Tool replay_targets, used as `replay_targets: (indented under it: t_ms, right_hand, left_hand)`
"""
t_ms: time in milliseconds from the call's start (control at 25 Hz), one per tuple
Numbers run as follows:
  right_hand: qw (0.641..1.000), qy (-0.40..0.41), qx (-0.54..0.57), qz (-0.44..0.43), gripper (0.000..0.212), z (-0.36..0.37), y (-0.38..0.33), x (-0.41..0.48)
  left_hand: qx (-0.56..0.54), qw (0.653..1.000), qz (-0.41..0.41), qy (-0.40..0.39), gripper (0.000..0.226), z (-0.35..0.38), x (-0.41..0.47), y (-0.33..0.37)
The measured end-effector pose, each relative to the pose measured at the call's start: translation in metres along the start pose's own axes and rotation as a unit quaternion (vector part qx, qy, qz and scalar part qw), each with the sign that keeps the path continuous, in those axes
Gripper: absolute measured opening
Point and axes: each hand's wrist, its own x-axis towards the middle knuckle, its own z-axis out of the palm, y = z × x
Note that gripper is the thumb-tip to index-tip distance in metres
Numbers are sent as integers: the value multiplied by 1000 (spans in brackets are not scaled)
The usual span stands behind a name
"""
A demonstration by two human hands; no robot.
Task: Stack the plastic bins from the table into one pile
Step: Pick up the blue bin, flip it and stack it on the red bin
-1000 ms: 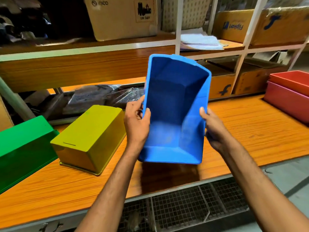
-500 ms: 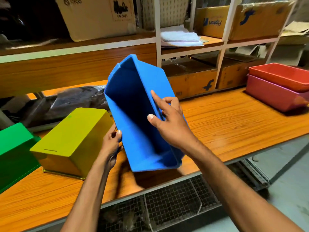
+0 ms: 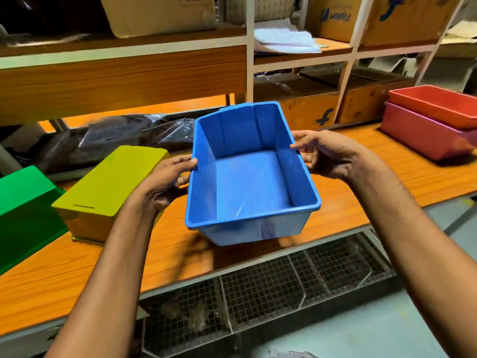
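I hold a blue plastic bin (image 3: 247,187) upright, mouth up, above the front of the wooden table (image 3: 387,177). My left hand (image 3: 167,180) grips its left rim and my right hand (image 3: 326,153) grips its right rim. A yellow-green bin (image 3: 113,184) lies upside down on the table to the left. Further left, a green bin (image 3: 23,210) also lies upside down. At the far right, a red bin (image 3: 436,104) sits nested in a pink bin (image 3: 420,135).
Shelves behind the table carry cardboard boxes (image 3: 309,112) and a stack of papers (image 3: 284,38). Dark plastic-wrapped bundles (image 3: 124,140) lie behind the yellow-green bin. Wire mesh baskets (image 3: 258,288) sit under the table's front edge.
The blue bin has turned from standing on end, mouth facing me then sideways, to upright with its mouth up. My right hand has shifted from the near wall to the right rim.
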Motion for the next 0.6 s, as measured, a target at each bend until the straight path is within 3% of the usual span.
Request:
replay_targets:
  t_ms: [200,360,600]
  right_hand:
    - [995,41,36,81,64,-12,6,-5]
    - [992,74,43,96,55,-19,25,-24]
    - [995,95,19,16,52,-50,56,-79]
  left_hand:
    - [2,999,-29,-27,38,6,1,8]
    - [-22,998,-49,-46,37,22,-6,4]
    - [10,997,-16,-75,34,66,-33,-15]
